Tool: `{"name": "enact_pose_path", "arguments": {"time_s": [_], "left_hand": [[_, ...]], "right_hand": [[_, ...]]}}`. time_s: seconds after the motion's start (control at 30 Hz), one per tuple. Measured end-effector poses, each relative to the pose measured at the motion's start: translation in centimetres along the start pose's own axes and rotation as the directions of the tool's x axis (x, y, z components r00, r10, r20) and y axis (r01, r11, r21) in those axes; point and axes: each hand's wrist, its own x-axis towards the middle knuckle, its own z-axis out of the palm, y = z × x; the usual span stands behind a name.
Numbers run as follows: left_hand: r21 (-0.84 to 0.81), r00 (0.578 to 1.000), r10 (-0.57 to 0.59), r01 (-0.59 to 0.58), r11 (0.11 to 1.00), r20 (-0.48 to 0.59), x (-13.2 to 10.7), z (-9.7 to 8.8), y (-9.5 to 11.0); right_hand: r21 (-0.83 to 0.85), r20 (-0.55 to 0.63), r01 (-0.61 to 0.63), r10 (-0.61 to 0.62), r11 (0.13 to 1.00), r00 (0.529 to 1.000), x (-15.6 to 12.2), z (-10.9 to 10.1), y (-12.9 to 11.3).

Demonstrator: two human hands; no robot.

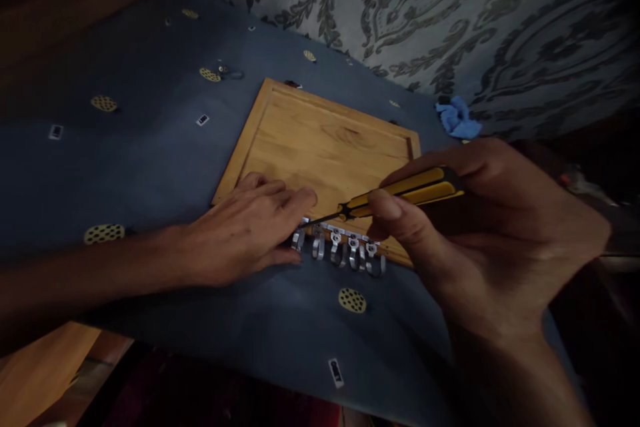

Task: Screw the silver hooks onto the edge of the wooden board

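My right hand (450,233) grips a screwdriver (405,195) by its yellow and black handle. Its thin shaft slants down to the left, and the tip is at the left end of a metal hook rail (345,235). Several curved silver hooks hang from the rail along the near edge of a framed wooden panel (320,147). My left hand (250,227) is closed about the left end of the rail, with fingers over the panel and the thumb below by the leftmost hook. The exact contact of the tip is partly hidden by the left fingers.
A blue tablecloth (150,167) with yellow dotted shapes covers the table. A blue cloth (457,117) lies at the far right against the patterned wall (390,0). Behind the panel's upper left is a small dark item (230,72). Brown wooden furniture (85,7) stands at upper left.
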Motion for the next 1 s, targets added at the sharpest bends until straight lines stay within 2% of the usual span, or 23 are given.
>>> {"name": "enact_pose_path", "arguments": {"time_s": [0.13,0.33,0.53,0.7,0.77,0.87,1.0], "left_hand": [[0.007,1.000,0.003,-0.003,1.000,0.009,0.0,0.0,0.0],[0.007,1.000,0.012,-0.012,1.000,-0.007,0.1,-0.1,-0.1],[0.015,1.000,-0.006,0.006,1.000,0.021,0.3,-0.2,-0.1],[-0.002,1.000,0.007,-0.007,1.000,-0.003,0.2,0.0,-0.2],[-0.005,1.000,0.003,-0.003,1.000,0.006,0.1,0.0,-0.2],[-0.005,1.000,-0.001,0.001,1.000,0.009,0.1,0.0,-0.2],[0.003,1.000,0.015,-0.015,1.000,0.004,0.1,-0.1,-0.2]], "right_hand": [[0.040,0.022,-0.021,0.020,0.999,1.000,0.0,0.1,0.1],[0.116,0.119,0.007,-0.021,0.993,0.993,0.4,-0.4,0.0],[0.123,0.260,0.109,-0.138,0.986,0.956,1.0,-1.4,0.5],[0.195,0.371,0.028,-0.100,0.980,0.923,1.1,-2.2,0.2],[0.181,0.361,-0.006,-0.061,0.983,0.930,0.9,-2.3,-0.2],[0.157,0.280,-0.020,-0.025,0.987,0.960,0.7,-1.7,-0.5],[0.275,0.244,-0.038,-0.032,0.961,0.969,0.6,-0.7,-0.3]]}}
